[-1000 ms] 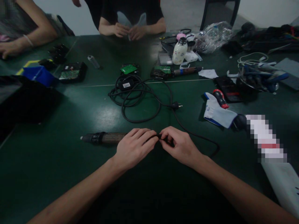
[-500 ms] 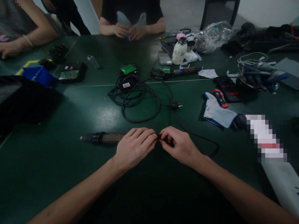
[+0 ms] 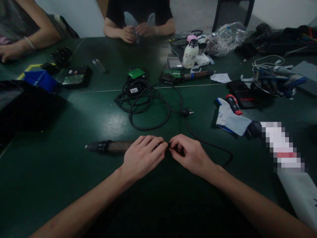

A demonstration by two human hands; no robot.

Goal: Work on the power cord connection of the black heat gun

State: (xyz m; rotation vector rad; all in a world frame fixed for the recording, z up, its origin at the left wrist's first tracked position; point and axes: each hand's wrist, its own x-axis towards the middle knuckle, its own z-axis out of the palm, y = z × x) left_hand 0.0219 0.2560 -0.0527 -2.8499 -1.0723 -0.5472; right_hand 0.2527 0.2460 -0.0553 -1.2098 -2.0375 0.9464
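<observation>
An electric screwdriver lies on the green table, its tip pointing left. My left hand is wrapped over its right end and hides that part. Just to the right, my right hand pinches the dark cable plug at the screwdriver's end. Whether the plug is seated cannot be made out. Beyond my hands lies a coiled black cable with a power adapter and a mains plug.
Hard drives and a second screwdriver lie farther back. To the right are a glove, a red-black screwdriver handle and a white box. A bottle stands behind. Two people sit across the table.
The fingers of my left hand have shifted slightly at the screwdriver's end. My right hand has hardly moved. Across the table, a person's hands have moved a little.
</observation>
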